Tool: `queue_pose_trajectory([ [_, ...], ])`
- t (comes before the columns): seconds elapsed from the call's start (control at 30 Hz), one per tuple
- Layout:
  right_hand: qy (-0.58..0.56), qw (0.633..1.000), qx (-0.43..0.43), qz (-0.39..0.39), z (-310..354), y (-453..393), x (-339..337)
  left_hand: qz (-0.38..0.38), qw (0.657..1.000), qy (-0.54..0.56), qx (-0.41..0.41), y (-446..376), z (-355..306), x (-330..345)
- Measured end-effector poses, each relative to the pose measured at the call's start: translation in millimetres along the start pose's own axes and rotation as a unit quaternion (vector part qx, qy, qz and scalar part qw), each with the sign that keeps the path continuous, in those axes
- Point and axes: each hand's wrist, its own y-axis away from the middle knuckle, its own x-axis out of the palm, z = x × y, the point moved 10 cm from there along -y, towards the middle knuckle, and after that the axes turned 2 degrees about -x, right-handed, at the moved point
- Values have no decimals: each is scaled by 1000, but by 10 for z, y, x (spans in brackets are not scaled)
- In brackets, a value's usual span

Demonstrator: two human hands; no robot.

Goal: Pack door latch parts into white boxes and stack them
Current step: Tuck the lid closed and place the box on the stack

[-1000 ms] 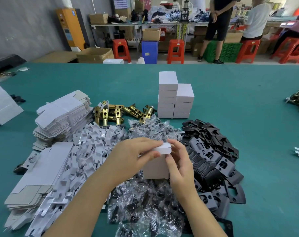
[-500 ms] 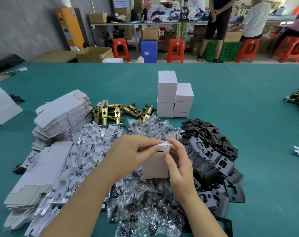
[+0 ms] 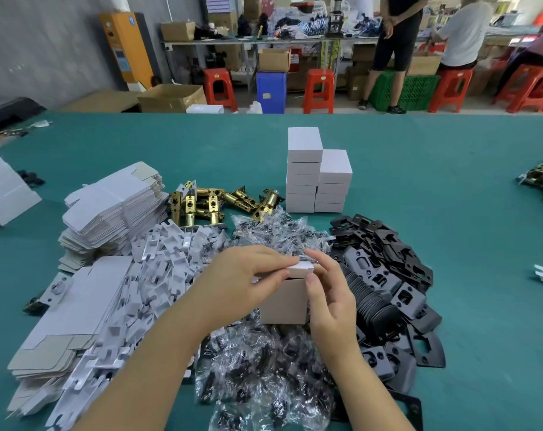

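Here, across a green worktop, a stack of finished boxes is standing; nearer than that stack, both hands, left and right, are clamping one white box, tucking its lid flap. Stacking probably follows.

Factory packing floor: big green work table w/ parts piles, cardboard cartons, red plastic stools behind.
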Motion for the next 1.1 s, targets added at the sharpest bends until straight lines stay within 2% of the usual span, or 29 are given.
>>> queue_pose_trajectory([
  [0.1, 7, 1000, 0, -4, 7, -8, -8, 6, 998, 58, -14, 21, 118, -27],
  [0.3, 58, 996, -72, -21, 186, -29, -22, 0, 988, 147, -45, 49, 271, -14],
  [0.87, 81, 990, -116, -23, 267, -1, -40, 49, 994, 90, -25, 72, 270, 37],
  [1.1, 111, 985, -135, -4, 268, 25, 30, 7, 997, 80, -17, 86, 325, 4],
])
